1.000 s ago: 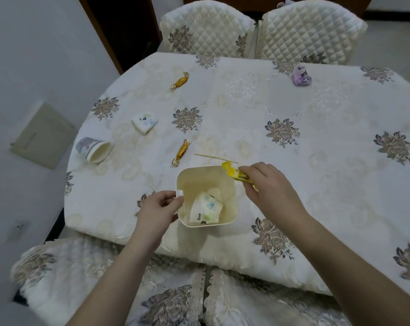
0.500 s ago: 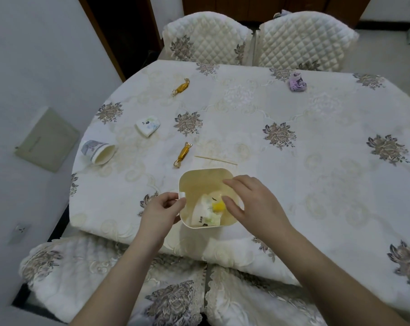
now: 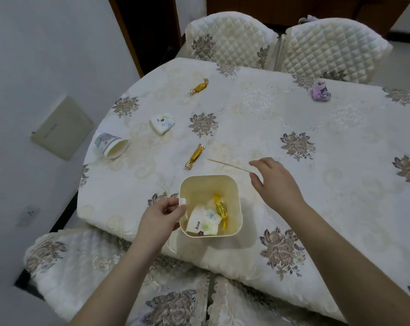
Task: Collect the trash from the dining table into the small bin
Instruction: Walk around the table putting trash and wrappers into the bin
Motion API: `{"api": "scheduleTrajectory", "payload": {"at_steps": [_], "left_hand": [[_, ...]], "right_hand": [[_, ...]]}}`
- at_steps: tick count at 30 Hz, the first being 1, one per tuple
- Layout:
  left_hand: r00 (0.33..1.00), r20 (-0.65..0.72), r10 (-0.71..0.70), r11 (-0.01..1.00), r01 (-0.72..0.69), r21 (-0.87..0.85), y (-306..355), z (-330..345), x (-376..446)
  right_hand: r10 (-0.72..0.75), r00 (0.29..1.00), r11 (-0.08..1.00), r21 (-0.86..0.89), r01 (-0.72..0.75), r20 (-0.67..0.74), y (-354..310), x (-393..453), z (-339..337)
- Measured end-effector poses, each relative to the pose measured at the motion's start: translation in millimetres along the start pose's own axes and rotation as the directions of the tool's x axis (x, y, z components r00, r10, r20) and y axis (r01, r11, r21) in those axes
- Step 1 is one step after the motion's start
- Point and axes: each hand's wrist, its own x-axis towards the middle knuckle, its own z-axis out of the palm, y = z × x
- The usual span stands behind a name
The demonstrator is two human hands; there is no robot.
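- Small bin [image 3: 232,184]: cream, square, standing at the near edge of the dining table [image 3: 340,142]. Contents: one crumpled paper cup [image 3: 203,223] and one yellow wrapper [image 3: 220,209].
- Left hand [image 3: 160,218]: closed on the bin's left rim, steadying it.
- Right hand [image 3: 273,178]: empty, fingers loosely spread, hovering just right of the bin, fingertips at the near end of a thin wooden stick [image 3: 227,164].
- Outstanding, near the bin: the stick; gold candy wrapper [image 3: 195,156].
- Outstanding, left edge: tipped paper cup [image 3: 111,147]; flattened floral cup [image 3: 162,123].
- Outstanding, far side: second gold candy wrapper [image 3: 199,87]; purple crumpled item [image 3: 320,91] near the chairs [image 3: 227,43].
- Tally: two items binned, six visible on the cloth. Judged roughly a quarter done; the stick looks to be next.
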Motion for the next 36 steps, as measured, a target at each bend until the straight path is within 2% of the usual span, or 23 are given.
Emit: {"api": "scheduleTrajectory", "payload": {"at_steps": [5,11,18,22,29,36], "left_hand": [[1.000,-0.017,0.014,1.000,-0.014,0.025,4.8,-5.2,0.7],[0.998,-0.057,0.002,1.000,-0.004,-0.024,0.9,-6.9,-2.0],[0.993,-0.118,-0.020,0.996,0.009,-0.092,-12.4,-19.5,-15.0],[0.986,-0.161,-0.043,0.993,0.024,-0.115,-21.3,-29.1,-21.2],[0.977,-0.209,-0.042,0.991,0.015,-0.131,-27.0,-37.2,-29.6],[0.975,-0.218,-0.044,0.991,0.016,-0.131,-32.5,-39.9,-40.0]], "right_hand": [[0.041,0.990,0.997,-0.067,-0.032,0.134,12.5,32.6,32.1],[0.067,0.951,0.976,-0.216,0.000,0.303,14.1,63.6,72.8],[0.126,0.935,0.923,-0.385,0.012,0.331,17.8,74.3,100.2],[0.113,0.938,0.908,-0.417,0.037,0.329,19.5,72.3,106.4],[0.149,0.917,0.909,-0.417,0.020,0.370,19.1,66.4,106.0],[0.239,0.883,0.933,-0.346,-0.094,0.405,32.5,32.1,94.8]]}}
